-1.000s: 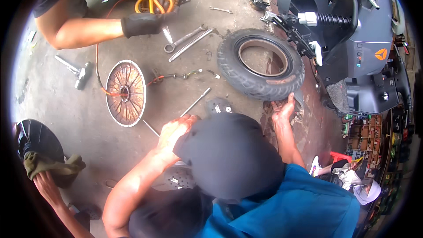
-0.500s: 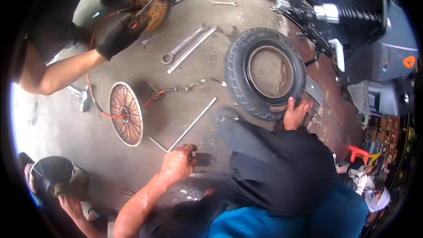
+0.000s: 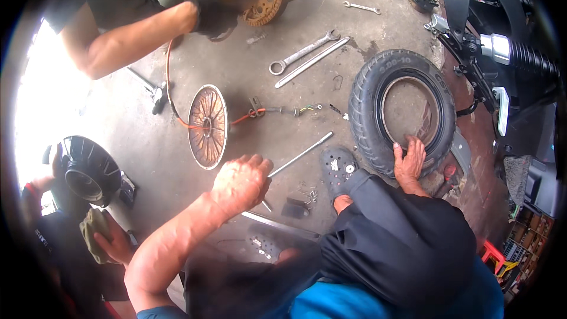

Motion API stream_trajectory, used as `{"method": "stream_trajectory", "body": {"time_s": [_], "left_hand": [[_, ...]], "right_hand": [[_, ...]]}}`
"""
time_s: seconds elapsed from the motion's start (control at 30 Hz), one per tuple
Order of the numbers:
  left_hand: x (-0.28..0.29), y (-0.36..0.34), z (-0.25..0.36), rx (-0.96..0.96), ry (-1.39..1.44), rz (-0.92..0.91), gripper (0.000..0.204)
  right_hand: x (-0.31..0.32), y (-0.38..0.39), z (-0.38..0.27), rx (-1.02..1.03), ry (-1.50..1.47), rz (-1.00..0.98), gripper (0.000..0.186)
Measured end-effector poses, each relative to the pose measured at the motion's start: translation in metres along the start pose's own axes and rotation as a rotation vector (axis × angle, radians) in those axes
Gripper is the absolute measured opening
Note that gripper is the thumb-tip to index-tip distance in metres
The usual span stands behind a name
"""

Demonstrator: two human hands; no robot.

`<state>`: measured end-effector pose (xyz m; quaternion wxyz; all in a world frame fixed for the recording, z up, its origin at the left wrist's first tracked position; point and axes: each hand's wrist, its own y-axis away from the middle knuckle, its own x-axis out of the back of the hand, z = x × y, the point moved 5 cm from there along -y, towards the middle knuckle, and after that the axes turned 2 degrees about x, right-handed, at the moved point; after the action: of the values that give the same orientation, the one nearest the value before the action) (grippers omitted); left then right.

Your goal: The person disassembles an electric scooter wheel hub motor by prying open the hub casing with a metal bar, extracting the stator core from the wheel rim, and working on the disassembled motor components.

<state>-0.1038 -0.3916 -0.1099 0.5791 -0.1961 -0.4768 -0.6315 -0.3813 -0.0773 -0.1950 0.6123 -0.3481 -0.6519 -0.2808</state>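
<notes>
My left hand point(image 3: 241, 183) is closed in a fist around the bend of an L-shaped metal bar point(image 3: 304, 152); the grip itself is mostly hidden. The bar's long arm sticks out past my knuckles to the upper right. A small black block point(image 3: 295, 208) lies on the floor beside that hand, near scattered small metal parts. On the right, a black tyre point(image 3: 369, 103) rests on the floor beside my shoe. My right hand point(image 3: 410, 162) lies on its near inner edge with the fingers apart.
A spoked, rusty hub cover point(image 3: 208, 127) with an orange cable stands ahead-left. A ring wrench point(image 3: 304, 53) and a flat bar point(image 3: 312, 62) lie beyond. One co-worker's gloved hand point(image 3: 215, 16) is at a rusty disc; another co-worker holds a cloth point(image 3: 97, 235). A scooter point(image 3: 502, 50) stands right.
My left hand has left the black block and closed on the L-shaped bar. My right hand has shifted from the tyre's outer side to its inner edge. The view has turned.
</notes>
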Motion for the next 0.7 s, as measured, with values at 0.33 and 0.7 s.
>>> {"method": "stream_trajectory", "body": {"time_s": [0.33,0.7], "left_hand": [[-0.035,-0.006,0.014,-0.053,0.133,-0.039,0.032],[-0.026,-0.005,-0.001,0.025,0.214,0.046,0.031]], "right_hand": [[0.004,0.001,0.011,-0.054,0.063,0.035,0.048],[0.005,0.002,0.009,-0.050,0.063,-0.042,0.046]]}}
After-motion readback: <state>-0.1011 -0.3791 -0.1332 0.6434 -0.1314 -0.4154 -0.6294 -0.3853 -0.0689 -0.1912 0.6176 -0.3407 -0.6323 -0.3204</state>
